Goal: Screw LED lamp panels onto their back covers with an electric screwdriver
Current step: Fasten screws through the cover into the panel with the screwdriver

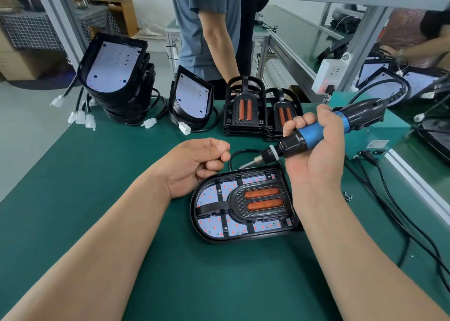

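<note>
At the back left of the green tabletop stand stacked lamps. The left hand hovers curled, thumb against forefinger; what it holds, I cannot tell. Just beside it the lamp panel lies flat in its back cover. The right hand grips the electric screwdriver, its tip above the panel's far edge.

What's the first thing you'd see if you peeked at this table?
Probably the blue and black electric screwdriver, gripped in the right hand with its tip angled down near the table's middle. Just below the tip, a black lamp with two bright orange strips lies flat on the green mat. Stacks of lamp parts stand along the far edge.
</note>
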A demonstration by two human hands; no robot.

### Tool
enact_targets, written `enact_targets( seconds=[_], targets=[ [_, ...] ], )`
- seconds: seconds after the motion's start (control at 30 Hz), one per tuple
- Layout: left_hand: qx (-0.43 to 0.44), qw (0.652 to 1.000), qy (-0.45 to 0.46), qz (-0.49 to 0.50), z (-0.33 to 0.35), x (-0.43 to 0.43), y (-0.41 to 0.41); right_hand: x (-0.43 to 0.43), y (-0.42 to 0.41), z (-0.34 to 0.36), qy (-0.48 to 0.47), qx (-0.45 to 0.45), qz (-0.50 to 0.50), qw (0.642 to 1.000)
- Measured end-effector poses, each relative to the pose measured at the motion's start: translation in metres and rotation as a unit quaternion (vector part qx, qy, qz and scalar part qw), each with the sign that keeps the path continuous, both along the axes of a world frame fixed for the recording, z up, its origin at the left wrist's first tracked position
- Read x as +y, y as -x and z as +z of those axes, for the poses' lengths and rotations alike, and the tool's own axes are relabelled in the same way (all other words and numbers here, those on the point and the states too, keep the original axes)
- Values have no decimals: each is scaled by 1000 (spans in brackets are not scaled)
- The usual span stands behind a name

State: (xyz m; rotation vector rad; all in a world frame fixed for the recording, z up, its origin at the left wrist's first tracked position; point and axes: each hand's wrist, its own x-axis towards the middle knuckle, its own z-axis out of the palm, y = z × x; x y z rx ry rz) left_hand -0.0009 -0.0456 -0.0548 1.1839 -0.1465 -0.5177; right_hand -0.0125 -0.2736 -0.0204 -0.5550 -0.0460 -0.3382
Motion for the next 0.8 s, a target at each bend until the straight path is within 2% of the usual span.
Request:
enact_targets(
  seconds=[0.8],
  targets=[
    [-23,1000,10,-18,-1,1,1,-3,-1,-1,-17,5,-26,999]
  ],
)
